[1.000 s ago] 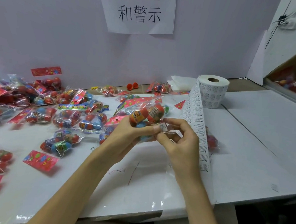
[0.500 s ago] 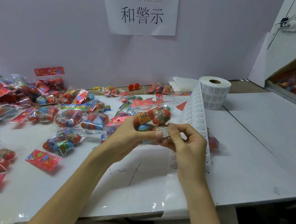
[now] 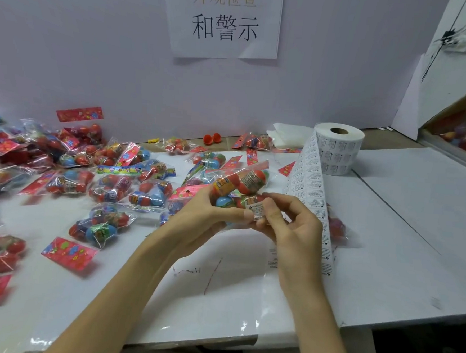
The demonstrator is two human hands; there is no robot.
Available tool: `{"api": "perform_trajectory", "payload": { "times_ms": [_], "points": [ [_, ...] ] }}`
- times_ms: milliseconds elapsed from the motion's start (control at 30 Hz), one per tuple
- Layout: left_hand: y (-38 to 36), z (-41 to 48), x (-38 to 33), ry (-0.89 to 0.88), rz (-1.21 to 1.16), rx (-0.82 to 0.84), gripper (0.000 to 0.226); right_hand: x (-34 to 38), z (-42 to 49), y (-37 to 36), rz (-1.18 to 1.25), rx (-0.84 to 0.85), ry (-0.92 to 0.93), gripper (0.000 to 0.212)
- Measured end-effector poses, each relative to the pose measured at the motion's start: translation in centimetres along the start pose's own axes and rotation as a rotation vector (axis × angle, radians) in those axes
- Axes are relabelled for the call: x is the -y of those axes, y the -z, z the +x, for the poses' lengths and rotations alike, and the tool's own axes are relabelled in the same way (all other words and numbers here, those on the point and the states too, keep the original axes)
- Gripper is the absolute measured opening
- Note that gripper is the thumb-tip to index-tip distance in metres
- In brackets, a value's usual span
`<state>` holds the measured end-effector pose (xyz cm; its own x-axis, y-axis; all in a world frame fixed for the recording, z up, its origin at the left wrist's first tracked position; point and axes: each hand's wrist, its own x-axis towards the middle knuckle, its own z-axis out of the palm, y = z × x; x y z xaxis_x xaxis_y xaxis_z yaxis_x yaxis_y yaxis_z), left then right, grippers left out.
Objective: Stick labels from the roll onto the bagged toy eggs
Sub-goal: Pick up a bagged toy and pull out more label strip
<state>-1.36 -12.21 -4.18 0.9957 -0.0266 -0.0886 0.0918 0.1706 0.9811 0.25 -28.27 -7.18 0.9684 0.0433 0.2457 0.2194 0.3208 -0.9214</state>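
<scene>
My left hand (image 3: 196, 215) grips a clear bag of toy eggs (image 3: 239, 185) in red, orange and blue, lifted above the white table (image 3: 401, 243). A small white label (image 3: 255, 211) sits on the bag's lower edge, pinched between my left thumb and my right hand's (image 3: 291, 227) thumb and forefinger. The label roll (image 3: 338, 153) stands upright at the back right. Its strip of labels (image 3: 313, 198) runs down past my right hand to the table.
Several bagged toy eggs (image 3: 109, 189) and red header cards (image 3: 69, 253) lie across the table's left half. One more bag (image 3: 337, 230) lies behind the strip. Two loose red egg halves (image 3: 212, 139) sit by the wall. An open carton (image 3: 463, 137) stands far right.
The bag has turned a little in my left hand and sits slightly lower. My right fingers have closed down over the label at the bag's lower edge.
</scene>
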Motion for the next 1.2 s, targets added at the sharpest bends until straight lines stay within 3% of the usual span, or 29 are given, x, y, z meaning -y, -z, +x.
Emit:
{"api": "perform_trajectory", "payload": {
  "times_ms": [200,300,500,733,1200],
  "points": [
    [-0.2,0.0,-0.1,-0.025,0.046,-0.047,0.063,0.1,-0.1,0.0,-0.055,-0.002,0.024,0.004],
    [0.0,0.1,0.1,-0.041,0.049,-0.067,0.058,0.1,-0.2,-0.1,-0.098,0.012,0.026,0.017],
    [0.3,0.5,0.5,-0.070,0.095,-0.076,0.054,0.1,-0.2,-0.2,-0.142,0.011,0.040,0.020],
    [-0.4,0.2,0.9,-0.097,0.269,0.085,0.032,0.1,-0.2,-0.1,-0.152,-0.057,0.085,0.017],
    [-0.9,-0.3,0.8,-0.045,0.293,0.077,0.023,0.1,0.0,0.0,-0.168,-0.150,0.115,0.019]
  ]
}}
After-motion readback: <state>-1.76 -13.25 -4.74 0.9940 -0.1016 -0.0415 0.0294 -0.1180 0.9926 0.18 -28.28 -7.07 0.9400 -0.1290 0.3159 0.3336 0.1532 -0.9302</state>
